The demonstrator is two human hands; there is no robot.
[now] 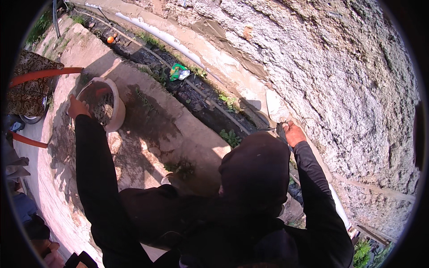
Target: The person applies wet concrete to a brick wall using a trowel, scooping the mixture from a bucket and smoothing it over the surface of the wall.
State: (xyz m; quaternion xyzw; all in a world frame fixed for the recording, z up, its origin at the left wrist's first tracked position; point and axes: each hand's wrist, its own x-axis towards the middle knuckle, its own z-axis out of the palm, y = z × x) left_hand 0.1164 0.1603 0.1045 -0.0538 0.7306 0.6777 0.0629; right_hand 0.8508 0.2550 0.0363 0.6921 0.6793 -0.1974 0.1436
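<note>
My left hand point(78, 107) is closed on the rim of a pale round bucket point(118, 115), which stands on the concrete ledge with grey, lumpy mortar-like material point(105, 111) inside. Over to the right, my right hand point(292, 133) grips what looks like a trowel, its pale flat blade point(277, 107) against the plastered foot of the rough wall point(339, 80). The trowel's handle is mostly hidden in my fingers. Dark clothing point(250, 169) fills the lower middle between my forearms.
A drainage channel with pipes point(205, 96) runs along the wall, holding a green plastic bag point(178, 72) and an orange ball point(110, 39). Orange curved bars point(44, 73) and patterned fabric point(24, 89) are at left. People's clothing or limbs point(31, 214) show at lower left.
</note>
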